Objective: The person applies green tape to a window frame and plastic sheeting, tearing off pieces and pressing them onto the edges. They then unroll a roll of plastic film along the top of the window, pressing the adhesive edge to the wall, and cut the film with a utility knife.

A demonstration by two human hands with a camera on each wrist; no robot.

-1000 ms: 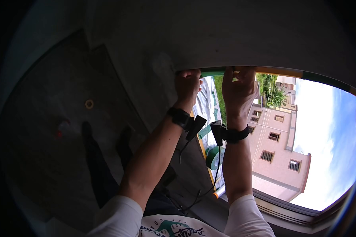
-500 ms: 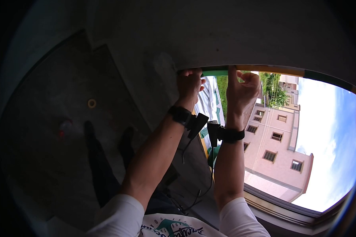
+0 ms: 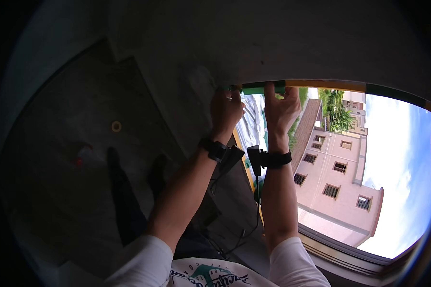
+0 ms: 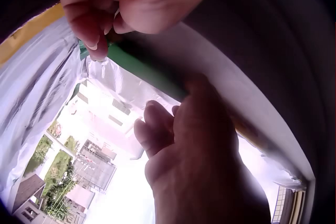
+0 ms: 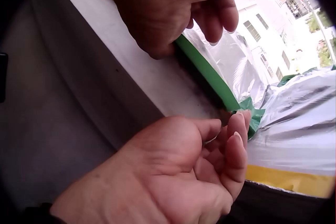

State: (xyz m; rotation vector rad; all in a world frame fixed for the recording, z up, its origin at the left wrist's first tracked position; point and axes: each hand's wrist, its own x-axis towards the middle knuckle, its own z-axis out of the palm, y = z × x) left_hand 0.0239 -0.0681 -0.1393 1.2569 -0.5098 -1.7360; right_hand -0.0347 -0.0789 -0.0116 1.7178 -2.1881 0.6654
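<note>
The left hand (image 3: 225, 112) is at the left end of a green tape strip (image 3: 254, 90) along the window opening's edge. In the right wrist view its thumb and fingertips pinch crumpled green tape (image 5: 255, 116) at the corner beside the plastic sheet (image 5: 294, 129). To its right, the right hand (image 3: 281, 112) presses a straight digit on the green strip, its other fingers bent loosely. In the left wrist view the left hand (image 4: 136, 3) is above and the right hand (image 4: 199, 155) below, with green tape (image 4: 142, 69) between them. The right fingertip contact is partly hidden.
Yellow tape (image 3: 330, 85) continues along the edge to the right. Outside stand a pink building (image 3: 340, 177) and plants. A tape roll (image 3: 116, 126) lies on the dark floor at the left. Black cables (image 3: 257, 205) hang from the wrist cameras.
The right hand has moved left along the strip, its grip loosening to a straight digit against the tape. The left hand has shifted slightly down and left.
</note>
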